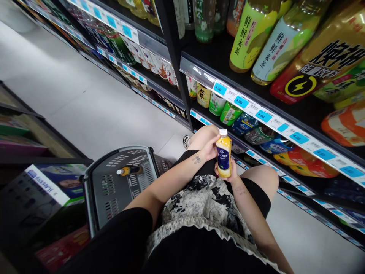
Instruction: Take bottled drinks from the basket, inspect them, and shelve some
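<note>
Both my hands grip one drink bottle (224, 154), with yellow contents, a dark blue label and a white cap. It is held upright in front of my lap, its label facing me. My left hand (211, 147) wraps the upper side near the cap. Around the base, at the lower right, curl the fingers of my right hand (231, 171). A similar yellow bottle (129, 170) with a white cap lies on its side in the grey shopping basket (98, 182) to my left.
Drink shelves (205, 68) with blue price tags run along the right and ahead. Large tea bottles (252, 38) stand on the upper shelf, smaller bottles (218, 103) below. Boxed goods (51, 186) stack at the left, beyond the basket. A pale floor (71, 87) stretches down the aisle.
</note>
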`<state>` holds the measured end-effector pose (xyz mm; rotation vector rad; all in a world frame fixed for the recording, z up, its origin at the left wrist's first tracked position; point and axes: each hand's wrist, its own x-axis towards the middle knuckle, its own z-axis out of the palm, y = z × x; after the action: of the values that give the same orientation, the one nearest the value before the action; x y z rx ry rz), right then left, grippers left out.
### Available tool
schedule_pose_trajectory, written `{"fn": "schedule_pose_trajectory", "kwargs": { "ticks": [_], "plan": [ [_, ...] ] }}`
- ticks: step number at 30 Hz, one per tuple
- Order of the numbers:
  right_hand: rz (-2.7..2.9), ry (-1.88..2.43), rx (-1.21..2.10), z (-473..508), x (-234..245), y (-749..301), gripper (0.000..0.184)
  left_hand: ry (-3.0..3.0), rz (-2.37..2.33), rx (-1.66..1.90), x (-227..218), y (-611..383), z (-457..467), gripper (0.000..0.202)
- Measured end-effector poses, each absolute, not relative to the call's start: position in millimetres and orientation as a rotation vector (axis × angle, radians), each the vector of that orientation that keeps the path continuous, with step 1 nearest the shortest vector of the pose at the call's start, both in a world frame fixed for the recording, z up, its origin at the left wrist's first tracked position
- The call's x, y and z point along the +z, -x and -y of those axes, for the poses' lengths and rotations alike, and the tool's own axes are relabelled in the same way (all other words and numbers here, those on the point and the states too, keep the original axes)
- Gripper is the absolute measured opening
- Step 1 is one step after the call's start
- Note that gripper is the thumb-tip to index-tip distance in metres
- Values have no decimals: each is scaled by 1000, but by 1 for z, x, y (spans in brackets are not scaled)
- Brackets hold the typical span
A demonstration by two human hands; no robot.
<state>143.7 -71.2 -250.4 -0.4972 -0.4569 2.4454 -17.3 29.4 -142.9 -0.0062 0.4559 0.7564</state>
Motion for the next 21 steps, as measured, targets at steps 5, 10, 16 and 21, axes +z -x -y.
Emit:
{"fn": "schedule_pose_trajectory", "kwargs": {
  "ticks": [5,10,16,21],
  "plan": [
    [454,558,2426,71,-247,-143,88,-1,-455,756,-142,17,-30,40],
    [445,572,2412,72,-245,-142,88,3,-463,753,-143,16,-30,39],
    [436,579,2418,71,-244,-143,88,1,-458,764,-143,16,-30,38],
    [412,592,2434,71,-243,-143,87,-5,-454,742,-145,15,-31,40]
  ]
}}
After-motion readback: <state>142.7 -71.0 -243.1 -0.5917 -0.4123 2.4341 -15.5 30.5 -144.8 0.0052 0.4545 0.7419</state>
